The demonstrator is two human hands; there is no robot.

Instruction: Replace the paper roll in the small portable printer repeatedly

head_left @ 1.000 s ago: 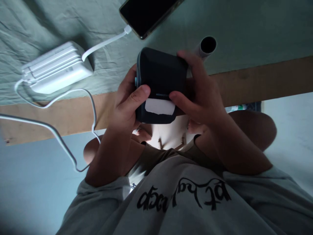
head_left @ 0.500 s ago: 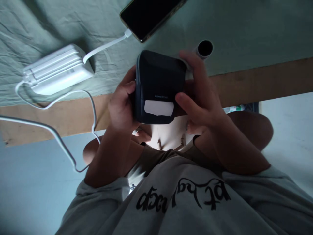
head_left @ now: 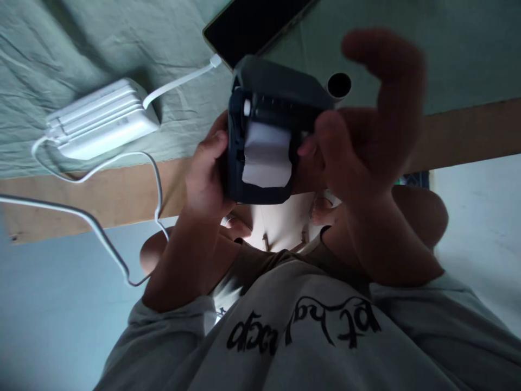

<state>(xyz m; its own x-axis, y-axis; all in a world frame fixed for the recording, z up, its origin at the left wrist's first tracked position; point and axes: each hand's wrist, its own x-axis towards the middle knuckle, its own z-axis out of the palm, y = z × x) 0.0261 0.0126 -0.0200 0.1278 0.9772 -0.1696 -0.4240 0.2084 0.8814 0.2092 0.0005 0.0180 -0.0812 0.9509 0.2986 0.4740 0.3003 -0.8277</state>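
**Small printer open in the hands, paper showing**

The dark little printer (head_left: 264, 141) sits at picture centre, above the lap, its lid tipped up toward twelve o'clock and a white paper strip (head_left: 266, 157) exposed. The left hand (head_left: 205, 174) is wrapped around its nine o'clock edge. The right hand (head_left: 366, 136), at three o'clock, is mostly spread, its fingertips (head_left: 309, 146) at the paper's edge. It looks light, rigid and smooth-shelled; the body's sides are the safest hold, since lid hinge and paper look delicate.

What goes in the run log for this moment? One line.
left hand: grips printer | lid: open, paper showing | right hand: raised beside printer
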